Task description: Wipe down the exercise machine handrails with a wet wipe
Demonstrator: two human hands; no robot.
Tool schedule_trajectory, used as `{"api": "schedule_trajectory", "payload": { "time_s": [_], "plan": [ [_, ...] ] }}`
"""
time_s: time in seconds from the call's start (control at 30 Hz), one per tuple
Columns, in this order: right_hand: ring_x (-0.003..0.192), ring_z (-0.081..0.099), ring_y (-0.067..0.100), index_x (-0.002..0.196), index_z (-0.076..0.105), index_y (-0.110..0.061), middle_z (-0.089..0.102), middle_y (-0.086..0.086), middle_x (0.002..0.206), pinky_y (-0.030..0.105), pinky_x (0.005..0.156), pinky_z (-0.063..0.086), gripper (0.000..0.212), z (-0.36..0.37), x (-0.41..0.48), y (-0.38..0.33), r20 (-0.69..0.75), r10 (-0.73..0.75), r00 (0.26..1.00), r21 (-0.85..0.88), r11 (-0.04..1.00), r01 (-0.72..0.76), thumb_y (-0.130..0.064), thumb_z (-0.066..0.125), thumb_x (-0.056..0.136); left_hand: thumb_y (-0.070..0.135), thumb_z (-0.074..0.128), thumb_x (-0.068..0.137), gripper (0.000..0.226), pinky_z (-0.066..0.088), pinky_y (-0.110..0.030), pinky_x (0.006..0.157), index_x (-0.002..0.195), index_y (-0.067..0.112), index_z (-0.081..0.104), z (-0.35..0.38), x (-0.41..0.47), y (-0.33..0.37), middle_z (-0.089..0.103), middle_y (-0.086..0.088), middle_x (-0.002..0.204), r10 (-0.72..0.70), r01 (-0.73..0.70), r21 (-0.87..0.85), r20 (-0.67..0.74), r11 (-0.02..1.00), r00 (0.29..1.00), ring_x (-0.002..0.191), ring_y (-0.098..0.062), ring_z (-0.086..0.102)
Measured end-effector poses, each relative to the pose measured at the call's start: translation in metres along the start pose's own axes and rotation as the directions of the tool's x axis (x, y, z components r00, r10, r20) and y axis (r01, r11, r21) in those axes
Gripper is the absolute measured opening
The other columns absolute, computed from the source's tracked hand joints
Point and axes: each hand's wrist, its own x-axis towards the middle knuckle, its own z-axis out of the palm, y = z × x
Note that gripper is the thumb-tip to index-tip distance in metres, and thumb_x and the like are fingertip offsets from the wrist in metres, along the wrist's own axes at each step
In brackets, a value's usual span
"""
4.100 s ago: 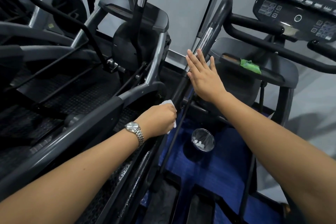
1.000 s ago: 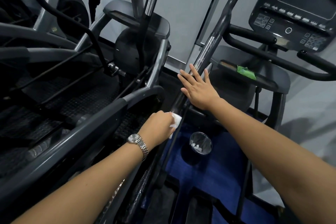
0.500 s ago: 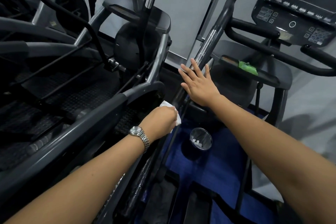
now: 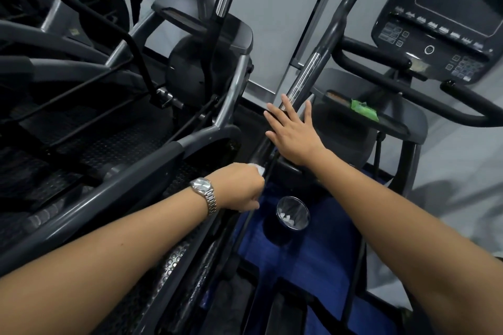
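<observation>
A long dark handrail bar with a chrome section runs from the upper right down to the middle of the view. My left hand, with a silver watch on the wrist, is shut on a white wet wipe and presses it against the lower part of the bar. Only a small corner of the wipe shows above the fist. My right hand lies flat with fingers spread against the same bar, just above the left hand.
A grey machine frame and curved rail stand to the left. A console and side handles are at the right, with a green packet on its tray. A small bin stands on blue floor below.
My left hand has slid the wipe up and down the lower bar; less of the wipe shows now. My right hand stays flat on the bar.
</observation>
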Motion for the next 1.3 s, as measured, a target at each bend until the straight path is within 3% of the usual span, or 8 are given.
{"api": "schedule_trajectory", "payload": {
  "time_s": [0.13, 0.27, 0.5, 0.73, 0.93, 1.03, 1.17, 1.3],
  "plan": [
    [0.147, -0.011, 0.025, 0.150, 0.023, -0.018, 0.015, -0.001, 0.159, 0.069, 0.109, -0.005, 0.058, -0.001, -0.001, 0.002, -0.019, -0.008, 1.000, 0.015, 1.000, 0.008, -0.046, 0.019, 0.100, 0.034, 0.065, 0.076, 0.021, 0.042, -0.030, 0.057, 0.067, 0.016, 0.069, 0.001, -0.009, -0.004, 0.046, 0.009, 0.067, 0.017, -0.016, -0.082, 0.015, 0.997, 1.000, 0.064, -0.019, 0.054],
    [0.146, -0.012, 0.025, 0.150, 0.023, -0.019, 0.015, -0.001, 0.159, 0.069, 0.109, -0.004, 0.059, -0.001, -0.003, 0.000, -0.014, 0.011, 1.000, 0.030, 0.999, -0.010, -0.047, 0.016, 0.099, 0.035, 0.064, 0.077, 0.017, 0.052, -0.037, 0.075, 0.076, 0.020, 0.071, 0.016, -0.013, -0.010, 0.067, 0.004, 0.094, 0.022, -0.027, -0.194, -0.029, 0.981, 0.999, 0.096, -0.019, 0.063],
    [0.146, -0.013, 0.025, 0.150, 0.021, -0.019, 0.014, -0.001, 0.159, 0.068, 0.110, -0.005, 0.060, -0.003, -0.003, -0.001, -0.003, 0.010, 1.000, 0.019, 1.000, -0.010, -0.048, 0.013, 0.098, 0.031, 0.052, 0.075, 0.022, 0.052, -0.036, 0.073, 0.069, 0.015, 0.067, 0.026, -0.028, -0.011, 0.069, 0.004, 0.091, -0.063, 0.010, -0.327, -0.153, 0.945, 0.986, 0.086, -0.020, 0.065],
    [0.146, -0.014, 0.024, 0.150, 0.022, -0.020, 0.014, -0.002, 0.159, 0.066, 0.110, -0.008, 0.057, -0.003, -0.002, -0.002, -0.001, 0.025, 1.000, 0.034, 0.999, -0.025, -0.046, 0.017, 0.100, 0.023, 0.064, 0.082, 0.013, 0.048, -0.028, 0.090, 0.077, 0.015, 0.073, 0.031, -0.037, -0.008, 0.071, 0.006, 0.105, -0.123, 0.022, -0.452, -0.195, 0.892, 0.973, 0.112, -0.007, 0.060],
    [0.146, -0.015, 0.019, 0.150, 0.021, -0.020, 0.010, -0.005, 0.160, 0.065, 0.111, -0.007, 0.056, -0.007, -0.006, 0.001, -0.011, 0.015, 1.000, 0.109, 0.994, -0.014, -0.046, 0.024, 0.101, 0.029, 0.076, 0.072, 0.028, 0.047, -0.027, 0.090, 0.092, 0.020, 0.059, 0.041, -0.043, -0.002, 0.041, 0.008, 0.110, -0.337, 0.086, -0.639, -0.284, 0.765, 0.898, 0.100, -0.012, 0.050],
    [0.147, 0.004, 0.020, 0.143, 0.039, -0.017, 0.029, -0.001, 0.155, 0.064, 0.112, -0.001, 0.048, -0.005, -0.021, 0.005, -0.134, -0.015, 0.991, 0.223, 0.974, 0.045, -0.035, 0.043, 0.099, 0.031, 0.078, 0.068, 0.044, 0.040, -0.020, 0.075, 0.096, 0.019, 0.046, 0.043, -0.046, 0.004, 0.035, 0.007, 0.105, -0.460, 0.197, -0.657, -0.254, 0.728, 0.851, 0.092, -0.011, 0.044],
    [0.121, 0.056, 0.017, 0.105, 0.071, -0.015, 0.069, 0.001, 0.112, 0.063, 0.110, 0.023, 0.021, 0.006, -0.052, -0.002, -0.406, -0.133, 0.904, 0.340, 0.897, 0.284, -0.016, 0.065, 0.086, 0.039, 0.081, 0.063, 0.055, 0.034, -0.019, 0.076, 0.095, 0.019, 0.040, 0.040, -0.046, 0.008, 0.036, 0.005, 0.102, -0.575, 0.332, -0.635, -0.221, 0.698, 0.788, 0.093, -0.014, 0.039],
    [0.103, 0.065, 0.014, 0.099, 0.074, -0.018, 0.072, -0.002, 0.103, 0.047, 0.100, 0.044, 0.017, 0.008, -0.073, -0.037, -0.433, -0.226, 0.873, 0.506, 0.741, 0.443, -0.014, 0.068, 0.084, 0.050, 0.081, 0.058, 0.067, 0.038, -0.024, 0.087, 0.099, 0.017, 0.040, 0.037, -0.048, 0.011, 0.037, 0.003, 0.103, -0.623, 0.419, -0.566, -0.227, 0.709, 0.748, 0.099, -0.015, 0.038]
  ]
}}
